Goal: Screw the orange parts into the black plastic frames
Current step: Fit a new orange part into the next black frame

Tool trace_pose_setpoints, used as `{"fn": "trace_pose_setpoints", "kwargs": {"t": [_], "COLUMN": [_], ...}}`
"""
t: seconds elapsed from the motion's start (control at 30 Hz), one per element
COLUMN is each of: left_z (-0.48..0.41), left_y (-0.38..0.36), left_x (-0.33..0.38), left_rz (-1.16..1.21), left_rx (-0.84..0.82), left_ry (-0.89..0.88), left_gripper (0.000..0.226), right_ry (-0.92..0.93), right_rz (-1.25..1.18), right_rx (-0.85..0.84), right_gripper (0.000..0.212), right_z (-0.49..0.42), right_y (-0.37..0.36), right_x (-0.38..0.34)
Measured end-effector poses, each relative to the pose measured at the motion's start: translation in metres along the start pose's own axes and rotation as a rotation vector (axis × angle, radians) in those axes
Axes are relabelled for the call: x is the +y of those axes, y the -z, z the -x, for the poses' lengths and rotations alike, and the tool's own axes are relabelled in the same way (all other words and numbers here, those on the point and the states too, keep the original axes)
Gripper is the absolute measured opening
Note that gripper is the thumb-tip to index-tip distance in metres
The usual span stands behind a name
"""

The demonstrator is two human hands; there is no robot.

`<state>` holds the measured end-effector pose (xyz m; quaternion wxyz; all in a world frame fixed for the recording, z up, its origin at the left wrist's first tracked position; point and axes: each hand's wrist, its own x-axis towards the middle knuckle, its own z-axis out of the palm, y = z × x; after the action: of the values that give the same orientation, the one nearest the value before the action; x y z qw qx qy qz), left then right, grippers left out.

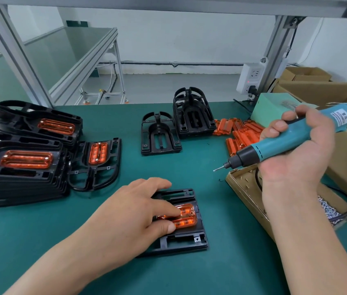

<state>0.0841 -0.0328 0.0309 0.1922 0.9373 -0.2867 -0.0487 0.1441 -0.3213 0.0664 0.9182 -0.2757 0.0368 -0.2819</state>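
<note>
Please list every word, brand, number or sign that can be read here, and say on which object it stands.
White label on the electric screwdriver: several printed lines, too blurred to read.
Nothing else in view carries text that can be read.

**Gloss and matt**

Under our left hand (138, 207) we see a glossy, clear orange part (186, 219) in a matt black plastic frame (181, 241). Our right hand (300, 150) grips a screwdriver (285, 143) of smooth teal plastic with a metal bit (218, 168). Beside that grip, the box (245, 194) is rough cardboard.
</note>
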Motion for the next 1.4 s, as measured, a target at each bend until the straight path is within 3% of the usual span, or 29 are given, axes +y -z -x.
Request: {"fn": "trace_pose_setpoints", "kwargs": {"t": [0.47,0.87,1.23,1.4], "left_z": [-0.008,-0.006,-0.006,-0.001], "left_y": [-0.007,-0.007,-0.005,0.000], "left_x": [0.006,0.002,0.011,0.007], "left_rz": [0.043,0.024,0.011,0.091], "left_rx": [0.062,0.032,0.038,0.102], "left_ry": [0.058,-0.039,-0.025,0.054], "left_gripper": [0.013,0.016,0.011,0.023], "right_ry": [-0.016,-0.024,-0.032,-0.029], "right_rz": [0.027,-0.012,-0.009,-0.014], "right_rx": [-0.011,-0.012,-0.012,-0.017], "right_gripper": [0.016,0.013,0.017,0.016], "right_z": [0.001,-0.001,0.001,0.001], "right_y": [0.000,0.001,0.001,0.000], "right_x": [0.001,0.000,0.001,-0.001]}}
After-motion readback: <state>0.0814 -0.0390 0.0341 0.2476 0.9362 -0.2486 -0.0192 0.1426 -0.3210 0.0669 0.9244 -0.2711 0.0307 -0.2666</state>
